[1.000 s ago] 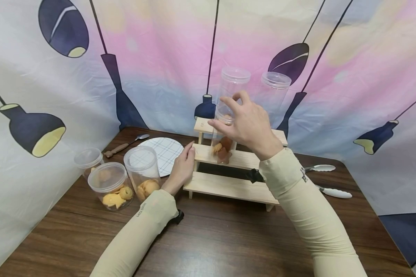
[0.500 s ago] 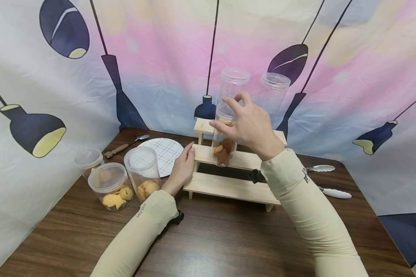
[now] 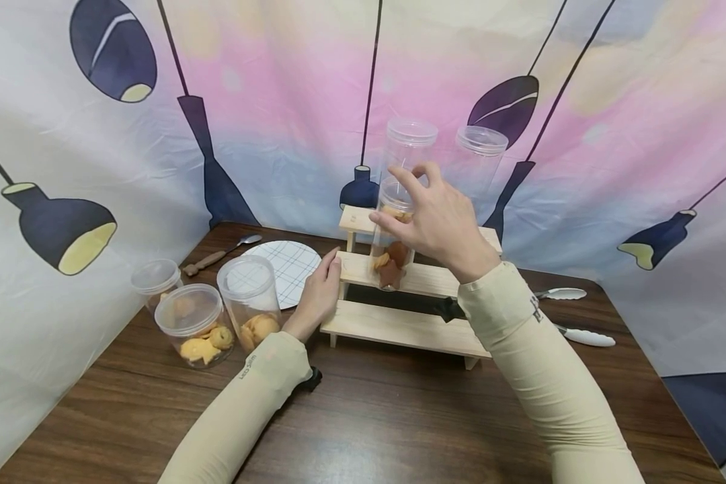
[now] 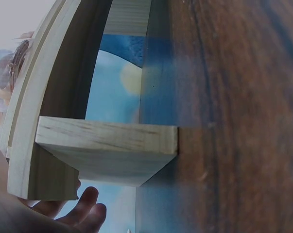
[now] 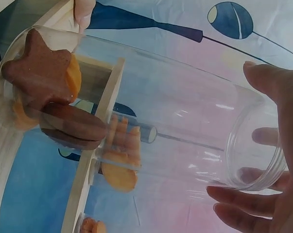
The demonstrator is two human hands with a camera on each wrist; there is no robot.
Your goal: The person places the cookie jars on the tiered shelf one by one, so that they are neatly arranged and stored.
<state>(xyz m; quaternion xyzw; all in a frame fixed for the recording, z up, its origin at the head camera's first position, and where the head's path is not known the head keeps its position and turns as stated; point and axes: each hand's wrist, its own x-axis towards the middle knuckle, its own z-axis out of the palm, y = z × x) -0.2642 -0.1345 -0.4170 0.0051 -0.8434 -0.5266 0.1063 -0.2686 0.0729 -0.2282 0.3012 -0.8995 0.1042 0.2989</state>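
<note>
A clear lidded jar [image 3: 389,235] of brown and yellow cookies stands upright on the middle step of a wooden tiered stand [image 3: 399,326]. My right hand [image 3: 444,215] has its fingers curved round the jar's top. In the right wrist view, fingers show through the clear lid [image 5: 255,160], with the thumb on the other side, and a star-shaped brown cookie [image 5: 42,70] lies near the jar's bottom. My left hand [image 3: 319,296] holds the left end of the middle step; in the left wrist view, its fingertips [image 4: 90,213] show past the board's end.
Two tall clear jars [image 3: 411,134] [image 3: 482,144] stand at the back, on the top step. Left lie several lidded cookie jars [image 3: 193,323], a checked round mat [image 3: 293,265] and a wooden-handled spoon [image 3: 208,262]. White-tipped tongs [image 3: 587,336] lie to the right. A printed cloth hangs behind.
The jar under my right hand has straightened and come slightly lower and forward on the middle step. My right hand has shifted a little right. My left hand stays on the stand.
</note>
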